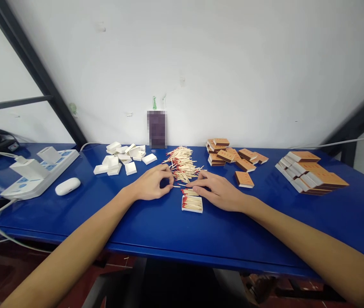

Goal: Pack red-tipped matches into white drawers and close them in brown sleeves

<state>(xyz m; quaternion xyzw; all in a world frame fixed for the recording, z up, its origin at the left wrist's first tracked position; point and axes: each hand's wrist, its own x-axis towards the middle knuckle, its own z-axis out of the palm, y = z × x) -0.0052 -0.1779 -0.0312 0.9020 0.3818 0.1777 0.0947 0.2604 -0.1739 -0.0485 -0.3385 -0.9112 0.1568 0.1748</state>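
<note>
My left hand [152, 183] rests on the blue table [137, 222], fingers curled and pinched at the near edge of a pile of red-tipped matches [182, 163]. My right hand [218, 190] lies beside it, fingers stretched toward the left, gathering a few loose matches [189, 187] against the table. Just below both hands sits a small white tray [192, 204] filled with matches. What my left fingertips pinch is too small to see clearly.
Empty white inner trays [122, 158] lie scattered at the back left. Orange matchbox sleeves [230, 156] are piled at the back right, with neat rows of closed boxes [310, 173] farther right. A power strip [37, 171] and white earbud case [68, 186] sit on the left.
</note>
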